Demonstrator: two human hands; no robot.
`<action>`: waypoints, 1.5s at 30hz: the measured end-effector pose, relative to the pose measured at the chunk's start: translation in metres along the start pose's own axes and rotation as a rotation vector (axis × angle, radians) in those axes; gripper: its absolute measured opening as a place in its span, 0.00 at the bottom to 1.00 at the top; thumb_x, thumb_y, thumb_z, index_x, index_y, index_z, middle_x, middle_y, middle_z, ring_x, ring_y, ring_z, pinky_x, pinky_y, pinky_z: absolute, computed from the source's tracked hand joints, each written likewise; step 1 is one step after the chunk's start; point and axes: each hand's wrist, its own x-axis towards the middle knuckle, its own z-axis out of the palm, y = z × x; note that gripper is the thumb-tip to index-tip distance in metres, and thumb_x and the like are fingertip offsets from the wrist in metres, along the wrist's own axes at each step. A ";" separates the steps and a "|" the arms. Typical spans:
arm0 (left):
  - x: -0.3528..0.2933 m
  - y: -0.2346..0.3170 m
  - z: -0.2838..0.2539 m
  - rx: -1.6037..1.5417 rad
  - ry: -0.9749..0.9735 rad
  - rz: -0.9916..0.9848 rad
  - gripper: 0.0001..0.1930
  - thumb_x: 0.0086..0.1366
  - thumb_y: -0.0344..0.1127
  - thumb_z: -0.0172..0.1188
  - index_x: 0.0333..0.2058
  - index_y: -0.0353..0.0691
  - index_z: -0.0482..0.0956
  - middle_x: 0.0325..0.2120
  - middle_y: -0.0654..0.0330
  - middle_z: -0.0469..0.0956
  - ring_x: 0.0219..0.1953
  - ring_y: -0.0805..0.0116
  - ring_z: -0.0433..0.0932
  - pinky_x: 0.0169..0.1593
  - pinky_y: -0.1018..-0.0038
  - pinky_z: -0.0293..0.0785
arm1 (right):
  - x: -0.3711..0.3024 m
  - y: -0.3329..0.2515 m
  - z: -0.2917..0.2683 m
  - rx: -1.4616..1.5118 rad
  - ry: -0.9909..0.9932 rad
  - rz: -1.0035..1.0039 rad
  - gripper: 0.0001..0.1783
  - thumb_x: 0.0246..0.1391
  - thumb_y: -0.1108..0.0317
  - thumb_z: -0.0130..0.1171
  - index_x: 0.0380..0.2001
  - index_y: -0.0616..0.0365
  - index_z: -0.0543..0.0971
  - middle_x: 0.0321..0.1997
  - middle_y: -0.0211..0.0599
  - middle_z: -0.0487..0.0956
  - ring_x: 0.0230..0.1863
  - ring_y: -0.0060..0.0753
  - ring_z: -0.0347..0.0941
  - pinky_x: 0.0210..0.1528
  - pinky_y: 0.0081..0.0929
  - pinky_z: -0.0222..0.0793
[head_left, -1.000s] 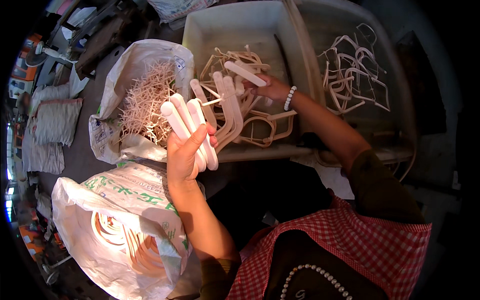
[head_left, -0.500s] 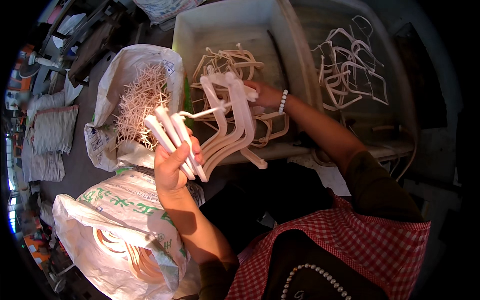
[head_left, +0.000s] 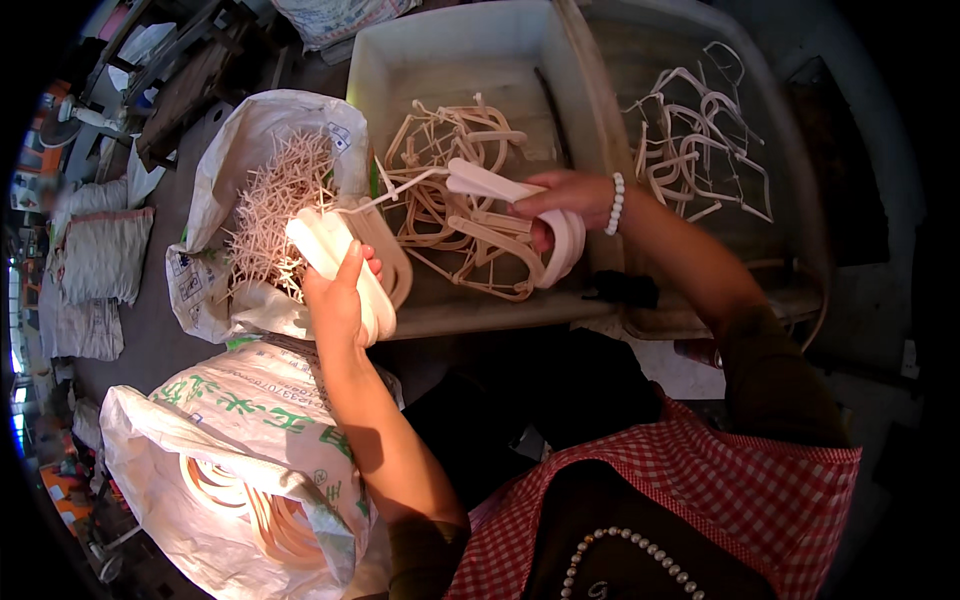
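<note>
My left hand (head_left: 342,298) is closed around several pale pink, curved plastic strips (head_left: 345,262), their flat ends pointing up and left. To the right, my right hand (head_left: 572,200) grips a hooked bundle of the same curved plastic strips (head_left: 565,245). A thin plastic sprue (head_left: 405,185) runs between the two bundles; whether it is still joined to either is unclear. Beneath both hands, a pale tub (head_left: 450,65) holds a tangle of molded pieces with their sprues (head_left: 470,255).
At the left, an open white sack (head_left: 225,170) is filled with thin sprue sticks (head_left: 280,200). Nearer me, another sack (head_left: 175,430) holds curved strips (head_left: 275,525). A second tub (head_left: 690,30) on the right contains more tangled molded pieces (head_left: 700,150).
My right hand has drawn right with its strips, and the bundles, close together before, now stand apart. The strips in my left hand have turned and now lie flatter together.
</note>
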 end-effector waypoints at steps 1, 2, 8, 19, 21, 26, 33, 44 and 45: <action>0.000 0.001 0.002 -0.050 0.028 -0.017 0.12 0.62 0.31 0.60 0.41 0.34 0.71 0.29 0.57 0.76 0.27 0.69 0.75 0.31 0.73 0.74 | -0.003 0.001 0.014 -0.027 -0.009 -0.028 0.16 0.57 0.65 0.57 0.45 0.63 0.70 0.27 0.34 0.76 0.24 0.28 0.77 0.30 0.28 0.80; -0.003 0.005 0.005 -0.106 0.062 -0.031 0.12 0.62 0.32 0.60 0.41 0.33 0.71 0.29 0.57 0.76 0.28 0.68 0.75 0.33 0.71 0.75 | -0.005 0.004 0.023 -0.022 -0.014 -0.092 0.17 0.57 0.67 0.57 0.46 0.65 0.69 0.28 0.39 0.77 0.27 0.29 0.78 0.29 0.28 0.79; 0.000 0.006 0.008 -0.275 0.006 0.024 0.12 0.62 0.31 0.60 0.41 0.34 0.71 0.29 0.57 0.76 0.29 0.67 0.75 0.35 0.69 0.76 | 0.056 0.063 -0.010 -1.142 0.645 -0.091 0.19 0.53 0.64 0.60 0.45 0.62 0.71 0.27 0.39 0.77 0.22 0.26 0.75 0.22 0.25 0.71; -0.011 -0.009 0.047 -0.442 -0.078 -0.173 0.16 0.60 0.28 0.62 0.45 0.31 0.71 0.36 0.52 0.78 0.36 0.64 0.78 0.41 0.68 0.77 | 0.015 0.029 0.071 -0.176 0.311 -0.465 0.17 0.57 0.64 0.58 0.45 0.61 0.68 0.23 0.27 0.71 0.17 0.16 0.65 0.19 0.16 0.61; -0.015 -0.012 0.057 -0.415 -0.123 -0.190 0.17 0.58 0.29 0.63 0.45 0.31 0.72 0.37 0.53 0.78 0.37 0.65 0.78 0.42 0.69 0.75 | 0.015 0.038 0.076 -0.158 0.332 -0.483 0.17 0.57 0.64 0.58 0.45 0.61 0.68 0.23 0.28 0.72 0.17 0.16 0.66 0.19 0.16 0.62; -0.023 -0.025 0.075 -0.432 -0.220 -0.220 0.24 0.57 0.30 0.65 0.51 0.34 0.69 0.43 0.55 0.75 0.45 0.62 0.75 0.49 0.66 0.71 | 0.015 0.046 0.093 -0.174 0.352 -0.509 0.18 0.58 0.64 0.56 0.48 0.62 0.68 0.37 0.34 0.77 0.33 0.18 0.73 0.34 0.19 0.71; -0.024 -0.030 0.080 -0.479 -0.324 -0.268 0.25 0.57 0.29 0.65 0.53 0.33 0.68 0.44 0.55 0.75 0.48 0.61 0.74 0.52 0.66 0.70 | 0.009 0.055 0.108 -0.516 0.392 -0.696 0.21 0.61 0.61 0.50 0.54 0.63 0.67 0.49 0.43 0.75 0.50 0.32 0.72 0.52 0.28 0.67; -0.029 -0.015 0.064 -0.346 -0.273 -0.175 0.14 0.56 0.30 0.62 0.39 0.31 0.73 0.32 0.51 0.77 0.35 0.59 0.78 0.43 0.63 0.75 | 0.014 0.030 0.067 -0.877 0.559 -0.582 0.15 0.59 0.60 0.50 0.38 0.62 0.74 0.31 0.40 0.77 0.35 0.42 0.75 0.37 0.34 0.69; -0.032 -0.012 0.058 -0.329 -0.338 -0.157 0.13 0.56 0.30 0.62 0.39 0.31 0.73 0.31 0.52 0.77 0.34 0.59 0.78 0.42 0.64 0.75 | 0.008 0.010 0.064 -0.661 0.612 -0.515 0.13 0.58 0.61 0.52 0.36 0.62 0.75 0.30 0.39 0.77 0.34 0.42 0.75 0.37 0.34 0.69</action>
